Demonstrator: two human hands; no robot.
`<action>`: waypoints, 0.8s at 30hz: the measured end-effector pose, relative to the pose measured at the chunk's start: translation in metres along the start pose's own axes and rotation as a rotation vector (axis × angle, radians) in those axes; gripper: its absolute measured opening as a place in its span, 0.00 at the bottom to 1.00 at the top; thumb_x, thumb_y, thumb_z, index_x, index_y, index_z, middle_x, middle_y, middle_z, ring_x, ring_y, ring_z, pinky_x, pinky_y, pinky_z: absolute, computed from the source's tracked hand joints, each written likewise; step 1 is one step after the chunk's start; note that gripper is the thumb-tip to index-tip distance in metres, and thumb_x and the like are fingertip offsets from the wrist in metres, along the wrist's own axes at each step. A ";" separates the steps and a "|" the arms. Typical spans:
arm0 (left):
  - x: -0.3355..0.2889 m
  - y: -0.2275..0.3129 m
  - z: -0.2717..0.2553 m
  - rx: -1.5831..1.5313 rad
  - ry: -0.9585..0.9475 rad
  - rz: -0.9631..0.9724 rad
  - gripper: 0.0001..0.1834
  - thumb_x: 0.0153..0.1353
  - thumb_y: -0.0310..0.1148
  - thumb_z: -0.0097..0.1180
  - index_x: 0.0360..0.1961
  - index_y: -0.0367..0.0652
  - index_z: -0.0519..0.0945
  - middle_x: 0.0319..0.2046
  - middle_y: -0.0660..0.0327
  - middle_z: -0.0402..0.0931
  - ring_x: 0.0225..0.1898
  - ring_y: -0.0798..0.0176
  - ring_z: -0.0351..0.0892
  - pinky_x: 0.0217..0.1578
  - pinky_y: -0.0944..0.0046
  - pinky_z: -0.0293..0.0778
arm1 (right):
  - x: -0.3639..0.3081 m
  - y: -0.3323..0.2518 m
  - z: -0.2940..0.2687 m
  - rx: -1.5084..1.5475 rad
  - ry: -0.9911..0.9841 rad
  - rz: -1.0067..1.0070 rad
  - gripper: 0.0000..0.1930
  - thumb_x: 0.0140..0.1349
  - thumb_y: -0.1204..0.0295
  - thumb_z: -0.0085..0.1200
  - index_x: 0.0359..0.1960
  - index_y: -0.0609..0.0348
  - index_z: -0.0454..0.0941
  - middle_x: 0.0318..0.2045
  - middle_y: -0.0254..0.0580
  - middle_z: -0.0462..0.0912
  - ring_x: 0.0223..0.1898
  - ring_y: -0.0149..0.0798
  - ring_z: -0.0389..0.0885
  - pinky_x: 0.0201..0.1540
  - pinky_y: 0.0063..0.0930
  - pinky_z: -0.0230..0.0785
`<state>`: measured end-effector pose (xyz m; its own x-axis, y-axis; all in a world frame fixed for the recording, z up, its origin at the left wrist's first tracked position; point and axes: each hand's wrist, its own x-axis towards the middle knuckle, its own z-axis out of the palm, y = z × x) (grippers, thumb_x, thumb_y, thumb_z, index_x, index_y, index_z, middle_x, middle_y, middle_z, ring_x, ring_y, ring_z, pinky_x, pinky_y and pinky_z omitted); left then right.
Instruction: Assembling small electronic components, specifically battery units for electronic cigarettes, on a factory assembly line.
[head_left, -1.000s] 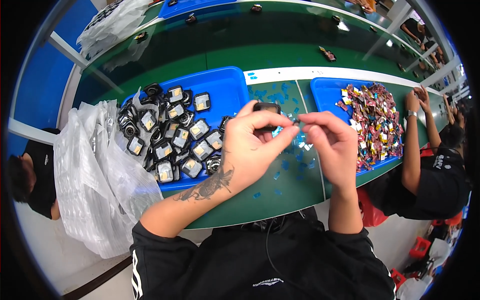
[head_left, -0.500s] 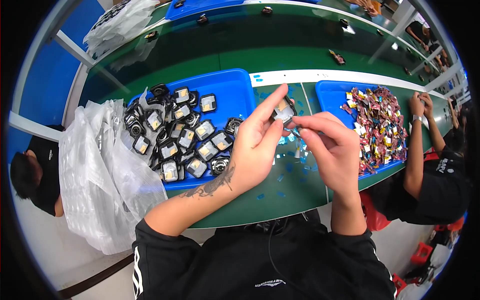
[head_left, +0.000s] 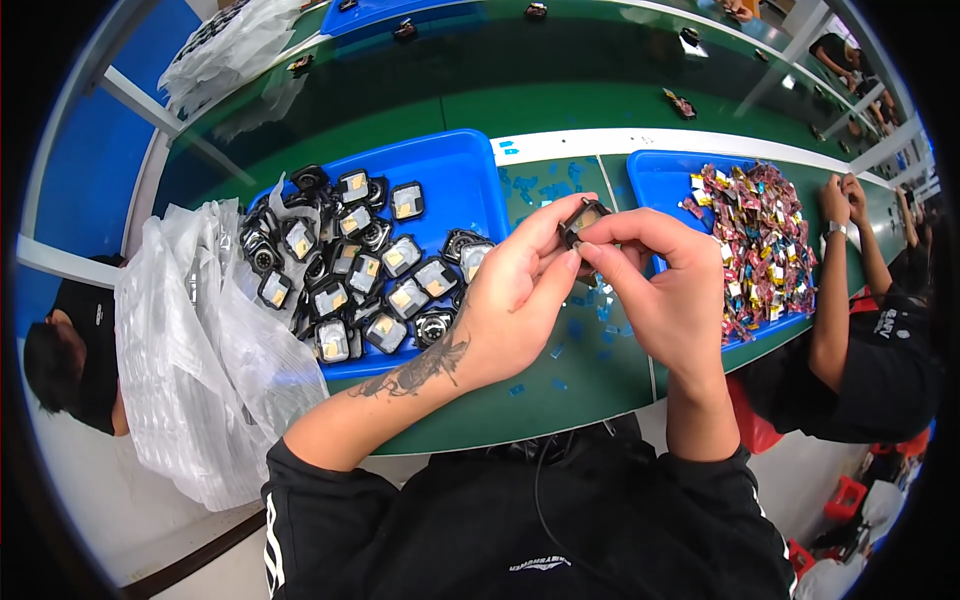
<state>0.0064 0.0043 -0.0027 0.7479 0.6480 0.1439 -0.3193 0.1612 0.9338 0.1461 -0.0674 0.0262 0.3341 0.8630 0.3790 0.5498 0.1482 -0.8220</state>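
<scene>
In my left hand (head_left: 512, 312) is a small black smartwatch case (head_left: 583, 220), tilted up in front of my fingers above the green table. The left fingers curl behind it and the thumb lies along its near side. My right hand (head_left: 668, 290) pinches the lower right edge of the same case between thumb and forefinger. Whether anything small sits under that pinch is hidden. Left of my hands, a blue tray (head_left: 455, 160) bears several similar cases (head_left: 402, 256), mostly with pale, film-like faces and some with round backs showing.
Crumpled translucent packing sheets (head_left: 190, 340) lie over the left tray's side. On the right, another blue tray (head_left: 655, 185) carries a heap of small reddish parts (head_left: 755, 250). Blue film scraps (head_left: 560, 190) litter the green table (head_left: 470, 425). A co-worker's forearms (head_left: 828, 300) are beyond the right tray.
The case has turned and tilted more toward my right hand. My left forefinger, stretched upward before, is now bent behind it. The right pinch has shifted slightly up onto the case's edge.
</scene>
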 end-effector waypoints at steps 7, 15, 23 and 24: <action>-0.001 0.000 -0.002 0.065 -0.067 0.003 0.24 0.71 0.23 0.39 0.67 0.32 0.59 0.55 0.53 0.72 0.56 0.65 0.72 0.57 0.65 0.68 | 0.001 -0.005 -0.006 -0.057 -0.026 0.019 0.06 0.51 0.82 0.63 0.32 0.63 0.83 0.25 0.39 0.83 0.21 0.28 0.73 0.25 0.21 0.67; -0.005 -0.001 -0.001 0.193 -0.068 0.049 0.22 0.72 0.24 0.37 0.66 0.32 0.62 0.56 0.52 0.73 0.54 0.66 0.74 0.55 0.65 0.70 | 0.000 -0.005 -0.008 -0.104 -0.028 -0.064 0.04 0.50 0.83 0.63 0.26 0.65 0.79 0.23 0.35 0.82 0.25 0.25 0.75 0.30 0.18 0.67; -0.004 0.007 -0.002 0.301 -0.185 0.105 0.22 0.72 0.24 0.35 0.65 0.28 0.60 0.64 0.48 0.63 0.65 0.56 0.66 0.64 0.58 0.65 | -0.002 -0.008 -0.019 -0.100 0.000 -0.074 0.11 0.47 0.81 0.65 0.26 0.62 0.73 0.25 0.39 0.78 0.25 0.34 0.75 0.30 0.24 0.71; -0.005 0.006 -0.001 0.279 -0.178 0.100 0.22 0.72 0.24 0.35 0.65 0.27 0.60 0.64 0.48 0.64 0.64 0.56 0.67 0.63 0.58 0.66 | -0.001 -0.007 -0.019 -0.096 0.039 -0.137 0.13 0.47 0.81 0.66 0.27 0.61 0.71 0.27 0.40 0.77 0.25 0.35 0.74 0.30 0.24 0.70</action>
<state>-0.0002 0.0024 0.0019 0.8184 0.5066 0.2712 -0.2433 -0.1221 0.9622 0.1567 -0.0781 0.0393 0.2796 0.8181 0.5025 0.6619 0.2148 -0.7181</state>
